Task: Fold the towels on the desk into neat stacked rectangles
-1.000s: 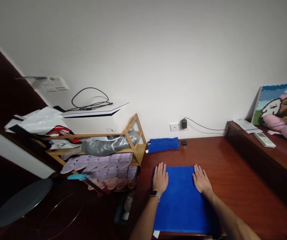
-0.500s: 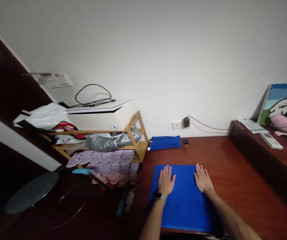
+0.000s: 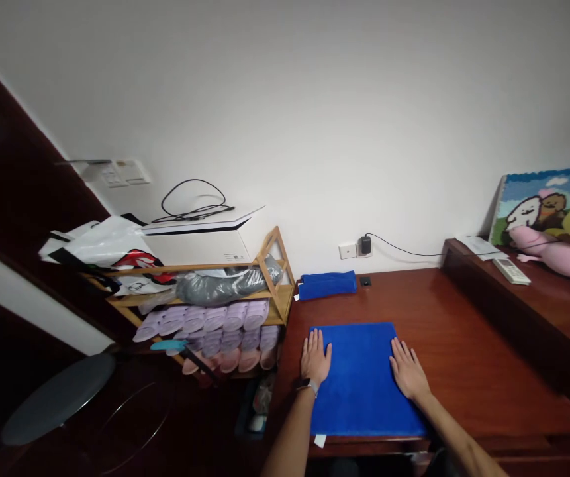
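A blue cloth [image 3: 359, 391] lies spread flat on the reddish-brown desk [image 3: 468, 344], with a white tag at its near left corner. My left hand [image 3: 316, 358] rests flat over the cloth's left edge, fingers stretched forward, a watch on the wrist. On the cloth's right edge lies my right hand [image 3: 408, 372], palm down with its fingers slightly apart. Neither hand grips anything. A second blue cloth [image 3: 328, 285], folded into a narrow strip, sits at the desk's back left.
Left of the desk stands a wooden rack [image 3: 279, 298] with slippers, bags and a white box [image 3: 200, 245]. A round stool [image 3: 61, 397] is at lower left. The raised right shelf holds a remote [image 3: 512, 271] and a pink plush toy [image 3: 563, 255].
My left hand has moved left to the cloth's edge, and my right hand slightly down and right. The cloth's near edge has moved up, its white tag now showing. The view has shifted right.
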The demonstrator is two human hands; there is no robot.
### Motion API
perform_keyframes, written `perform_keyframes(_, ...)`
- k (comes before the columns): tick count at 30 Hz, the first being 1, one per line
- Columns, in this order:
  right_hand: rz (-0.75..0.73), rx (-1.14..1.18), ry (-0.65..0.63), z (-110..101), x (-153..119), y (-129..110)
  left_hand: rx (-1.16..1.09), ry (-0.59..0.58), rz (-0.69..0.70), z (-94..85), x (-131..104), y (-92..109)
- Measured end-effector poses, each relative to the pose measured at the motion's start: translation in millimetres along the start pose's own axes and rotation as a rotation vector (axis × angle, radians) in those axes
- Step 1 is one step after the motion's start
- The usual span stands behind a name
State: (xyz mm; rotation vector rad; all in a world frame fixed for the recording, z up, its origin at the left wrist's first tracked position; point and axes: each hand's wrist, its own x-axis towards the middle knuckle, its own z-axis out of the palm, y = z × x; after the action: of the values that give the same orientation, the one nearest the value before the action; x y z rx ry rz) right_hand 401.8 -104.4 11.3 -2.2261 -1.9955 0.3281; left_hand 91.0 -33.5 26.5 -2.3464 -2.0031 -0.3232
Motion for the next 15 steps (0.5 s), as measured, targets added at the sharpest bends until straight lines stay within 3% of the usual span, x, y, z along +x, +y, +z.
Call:
perform_keyframes(3,-0.016,-0.010,0.001,-2.0,-12.6,-2.3,-0.002,0.036,0.017,-9.6,-3.8,6.0)
perform_keyframes(5,-0.026,0.001,0.009,-3.0,-13.2,-3.1,-0.038,0.079,0.078,-11.5,-11.1,25.7)
perform_keyframes(9,-0.043,0.022,0.028,-0.2,-8.9,0.5,-0.180,0.019,0.349,-1.2,-30.8,107.7)
perform_keyframes(12,-0.089,0.006,0.029,1.9,-8.5,4.0,-0.243,-0.085,0.401,11.0,-41.4,163.8)
perform_keyframes(14,-0.089,-0.012,0.016,1.8,-9.8,4.2,-0.244,-0.116,0.385,15.3,-46.3,170.3)
perform_keyframes(15,-0.074,-0.019,0.008,1.4,-10.6,3.6,-0.231,-0.115,0.363,15.5,-48.9,161.6)
